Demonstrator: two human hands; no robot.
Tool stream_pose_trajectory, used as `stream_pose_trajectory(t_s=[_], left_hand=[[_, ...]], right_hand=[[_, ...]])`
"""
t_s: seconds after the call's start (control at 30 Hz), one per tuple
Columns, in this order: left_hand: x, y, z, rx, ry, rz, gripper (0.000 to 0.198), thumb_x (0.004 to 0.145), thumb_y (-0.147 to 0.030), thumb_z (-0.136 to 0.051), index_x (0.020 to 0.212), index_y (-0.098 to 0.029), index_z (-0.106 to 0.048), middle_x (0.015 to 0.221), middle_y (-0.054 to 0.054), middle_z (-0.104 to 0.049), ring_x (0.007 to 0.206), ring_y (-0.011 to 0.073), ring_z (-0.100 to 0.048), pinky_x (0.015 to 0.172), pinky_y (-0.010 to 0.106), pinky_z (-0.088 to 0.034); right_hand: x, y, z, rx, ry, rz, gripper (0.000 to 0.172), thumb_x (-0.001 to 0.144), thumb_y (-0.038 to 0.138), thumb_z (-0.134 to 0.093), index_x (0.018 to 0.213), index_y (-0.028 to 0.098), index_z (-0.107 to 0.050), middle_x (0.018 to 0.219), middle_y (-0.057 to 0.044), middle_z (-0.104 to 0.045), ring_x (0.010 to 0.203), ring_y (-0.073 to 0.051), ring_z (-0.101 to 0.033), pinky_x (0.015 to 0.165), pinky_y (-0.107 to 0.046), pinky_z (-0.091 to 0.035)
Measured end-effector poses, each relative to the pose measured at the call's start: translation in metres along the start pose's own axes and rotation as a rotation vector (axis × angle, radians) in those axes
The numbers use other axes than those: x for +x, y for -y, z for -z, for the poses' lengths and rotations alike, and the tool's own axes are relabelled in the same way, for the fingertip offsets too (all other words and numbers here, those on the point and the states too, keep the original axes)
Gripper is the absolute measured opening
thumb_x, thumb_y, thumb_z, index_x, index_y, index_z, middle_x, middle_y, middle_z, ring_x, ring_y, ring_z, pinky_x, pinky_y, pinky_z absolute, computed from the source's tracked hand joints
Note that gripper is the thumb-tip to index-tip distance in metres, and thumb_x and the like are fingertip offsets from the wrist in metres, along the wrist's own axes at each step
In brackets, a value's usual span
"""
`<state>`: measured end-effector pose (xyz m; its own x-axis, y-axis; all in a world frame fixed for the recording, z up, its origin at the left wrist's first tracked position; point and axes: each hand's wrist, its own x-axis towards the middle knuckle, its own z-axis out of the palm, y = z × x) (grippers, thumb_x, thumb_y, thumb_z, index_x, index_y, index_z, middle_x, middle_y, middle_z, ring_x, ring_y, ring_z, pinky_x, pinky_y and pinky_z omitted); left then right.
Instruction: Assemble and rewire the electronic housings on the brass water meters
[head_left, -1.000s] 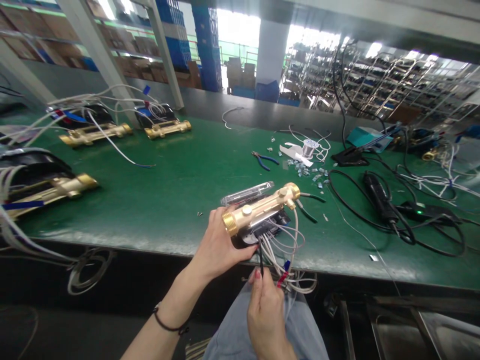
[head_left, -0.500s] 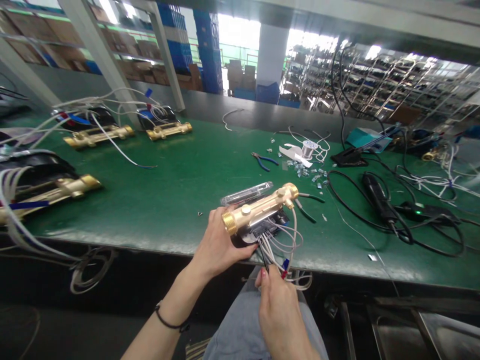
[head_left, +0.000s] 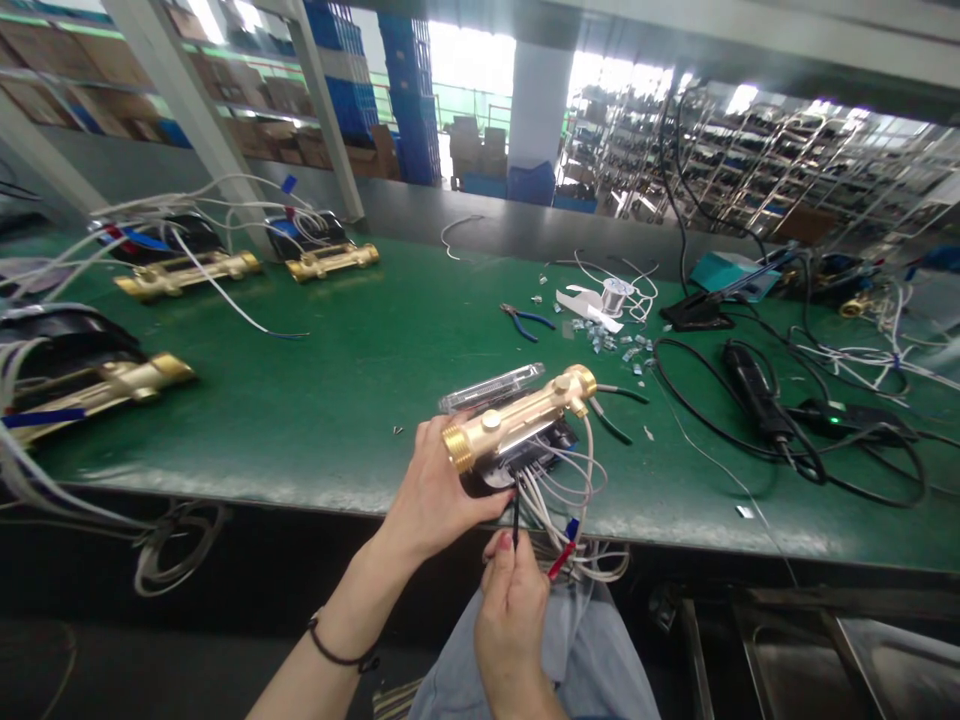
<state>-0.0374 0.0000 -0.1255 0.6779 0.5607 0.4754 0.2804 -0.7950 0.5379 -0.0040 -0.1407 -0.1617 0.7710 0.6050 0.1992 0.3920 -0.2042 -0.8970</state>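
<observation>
Your left hand [head_left: 431, 490] is wrapped round the left end of the brass pipe unit [head_left: 519, 416], thumb along the near side of its black housing [head_left: 529, 458]. And there's the right hand [head_left: 514, 600], just below, curled tight on a thin black stick [head_left: 515, 520] whose upper end reaches the wire roots (whether it's a tool or a cable, you can't tell from here).

The unit sits at the middle of the bench [head_left: 360, 360], close to the near edge, tilted with its right end farther away. White wires [head_left: 534, 495] spill from it over that edge, a red tag [head_left: 561, 562] among them, above your trousers [head_left: 457, 670].

Just beyond the pipe lies a clear plastic cover [head_left: 495, 388]; two small screws [head_left: 397, 430] rest left of your hand. Farther out, blue-handled pliers [head_left: 529, 322] lie open, beside small scraps [head_left: 600, 335] and a wire spool [head_left: 616, 296].

Over to the right, a black handle [head_left: 750, 390] lies near a box with a green light [head_left: 851, 420]. Along the left side, three more brass pipes [head_left: 332, 262] wait, two toward the far edge, one nearer you.
</observation>
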Motion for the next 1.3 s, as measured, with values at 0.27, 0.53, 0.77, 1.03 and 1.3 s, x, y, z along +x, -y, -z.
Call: stream_pose_trajectory(t_s=[0.27, 0.53, 0.77, 1.03, 1.3], left_hand=[[0.000, 0.002, -0.002, -0.024, 0.016, 0.037, 0.073, 0.066, -0.046, -0.076, 0.128, -0.023, -0.047, 0.126, 0.010, -0.044, 0.118, 0.0323, -0.039, 0.101, 0.051, -0.040], [0.002, 0.001, 0.000, 0.024, 0.017, -0.007, 0.071, 0.068, -0.044, -0.074, 0.131, -0.026, -0.047, 0.127, 0.008, -0.044, 0.117, 0.0312, -0.040, 0.101, 0.049, -0.040], [0.004, 0.001, 0.000, 0.014, 0.006, -0.002, 0.070, 0.068, -0.043, -0.075, 0.131, -0.026, -0.047, 0.126, 0.009, -0.045, 0.115, 0.0308, -0.041, 0.100, 0.049, -0.041], [0.001, 0.000, -0.002, -0.024, -0.001, 0.012, 0.069, 0.068, -0.044, -0.075, 0.128, -0.022, -0.048, 0.124, 0.010, -0.044, 0.116, 0.0300, -0.040, 0.100, 0.047, -0.041], [0.002, -0.002, -0.003, -0.055, -0.047, 0.028, 0.074, 0.065, -0.039, -0.077, 0.129, -0.021, -0.043, 0.119, 0.009, -0.043, 0.113, 0.0283, -0.044, 0.099, 0.046, -0.043]], right_hand=[[0.012, 0.017, 0.046, -0.115, 0.191, -0.014, 0.038, 0.099, 0.034, -0.029, 0.074, 0.021, -0.055, 0.063, 0.000, -0.058, 0.059, -0.015, -0.057, 0.057, -0.025, -0.036], [0.015, 0.013, 0.038, -0.090, 0.177, 0.001, 0.038, 0.099, 0.030, -0.025, 0.076, 0.021, -0.054, 0.065, -0.001, -0.060, 0.058, -0.015, -0.058, 0.055, -0.025, -0.036], [0.026, 0.024, 0.047, -0.167, 0.240, -0.038, 0.035, 0.097, 0.026, -0.026, 0.078, 0.019, -0.055, 0.070, -0.005, -0.063, 0.065, -0.020, -0.060, 0.061, -0.029, -0.035], [0.053, 0.064, 0.079, -0.619, 0.542, -0.157, 0.028, 0.095, 0.013, -0.036, 0.090, 0.017, -0.063, 0.078, -0.008, -0.069, 0.076, -0.024, -0.066, 0.061, -0.029, -0.034], [0.107, 0.112, 0.104, -0.941, 0.774, -0.020, 0.030, 0.094, 0.020, -0.043, 0.083, 0.012, -0.070, 0.080, -0.015, -0.070, 0.076, -0.025, -0.067, 0.058, -0.028, -0.037]])
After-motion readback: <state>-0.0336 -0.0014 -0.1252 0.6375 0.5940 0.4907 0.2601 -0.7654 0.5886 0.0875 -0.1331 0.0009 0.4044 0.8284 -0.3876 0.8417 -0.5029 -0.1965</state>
